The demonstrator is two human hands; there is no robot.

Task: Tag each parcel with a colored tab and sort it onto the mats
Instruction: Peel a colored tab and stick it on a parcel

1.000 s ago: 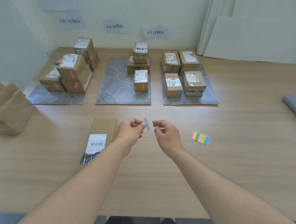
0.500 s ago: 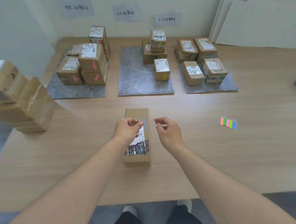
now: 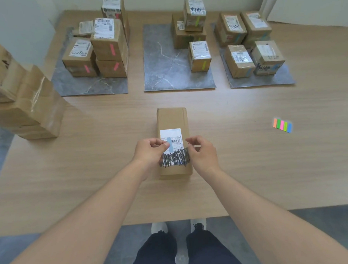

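- Two hands meet over the long brown cardboard parcel (image 3: 172, 119) on the wooden table (image 3: 251, 168); the left hand (image 3: 150, 153) pinches a pale blue paper tab (image 3: 169, 145) between thumb and forefinger; the tab shows against the parcel's white label
- the right hand (image 3: 202, 152), at the parcel's right edge, has curled fingers with nothing visible in them
- the multicoloured tab pad (image 3: 282, 124) lies well right of the parcel
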